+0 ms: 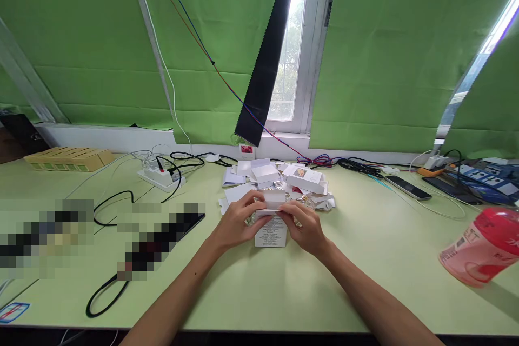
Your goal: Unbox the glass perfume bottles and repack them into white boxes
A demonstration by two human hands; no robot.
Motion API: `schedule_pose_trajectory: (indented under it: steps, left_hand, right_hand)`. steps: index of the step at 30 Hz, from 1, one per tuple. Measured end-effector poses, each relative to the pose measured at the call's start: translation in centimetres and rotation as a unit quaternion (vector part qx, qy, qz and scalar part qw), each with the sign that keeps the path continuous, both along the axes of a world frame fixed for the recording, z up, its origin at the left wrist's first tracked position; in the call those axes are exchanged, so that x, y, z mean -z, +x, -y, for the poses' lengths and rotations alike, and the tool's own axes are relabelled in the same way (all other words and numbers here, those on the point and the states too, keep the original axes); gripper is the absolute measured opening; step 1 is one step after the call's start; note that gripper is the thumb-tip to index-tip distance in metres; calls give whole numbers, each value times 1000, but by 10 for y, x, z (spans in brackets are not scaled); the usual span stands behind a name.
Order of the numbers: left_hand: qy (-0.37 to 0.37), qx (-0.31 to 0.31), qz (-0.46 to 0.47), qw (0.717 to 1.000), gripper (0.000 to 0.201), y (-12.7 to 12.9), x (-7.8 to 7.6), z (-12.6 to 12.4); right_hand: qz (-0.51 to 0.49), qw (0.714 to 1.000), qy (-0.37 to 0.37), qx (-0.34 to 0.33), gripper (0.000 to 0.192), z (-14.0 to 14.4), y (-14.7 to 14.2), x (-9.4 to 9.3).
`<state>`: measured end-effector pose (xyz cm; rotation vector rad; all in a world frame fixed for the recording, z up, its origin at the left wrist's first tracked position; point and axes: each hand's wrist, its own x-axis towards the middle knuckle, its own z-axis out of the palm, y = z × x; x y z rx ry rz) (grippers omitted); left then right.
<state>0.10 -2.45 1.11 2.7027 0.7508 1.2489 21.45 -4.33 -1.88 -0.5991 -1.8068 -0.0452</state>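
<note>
White cardboard sits at the centre of the head view: a small box (271, 231) with fine print on its front stands upright on the pale green table (259, 292), a little below the middle of the frame. Both hands meet at its top. The left hand (239, 221) comes in from the lower left and curls its fingers around the upper left side of the box, thumb pressed near the open flap (274, 198). The right hand (306, 224) comes in from the lower right and pinches the upper right edge in the same way, fingers bent and partly closed. Just behind the box, toward the middle of the frame, lies a loose heap of other white boxes and paper leaflets (284, 178). A white power strip (161, 177) with black cables lies left of centre, a yellow tray (68, 158) at the far left, a dark phone (407, 187) to the right, and a pink bottle (484, 246) tilts at the right edge. Green blinds (101, 38) fill the upper half.
</note>
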Motion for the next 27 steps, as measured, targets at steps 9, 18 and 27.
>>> schedule_pose_trajectory:
  steps: [9,18,27]
  left_hand:
    - [-6,11,6,1000,14,0,3,-4]
    - [56,9,6,998,14,0,9,-7]
    - [82,-2,-17,996,11,-1,8,-7]
  right_hand:
    - [-1,999,-37,3,13,-1,3,1]
    - [3,1000,18,15,18,-6,4,2]
    - [-21,1000,-20,9,13,-3,1,2]
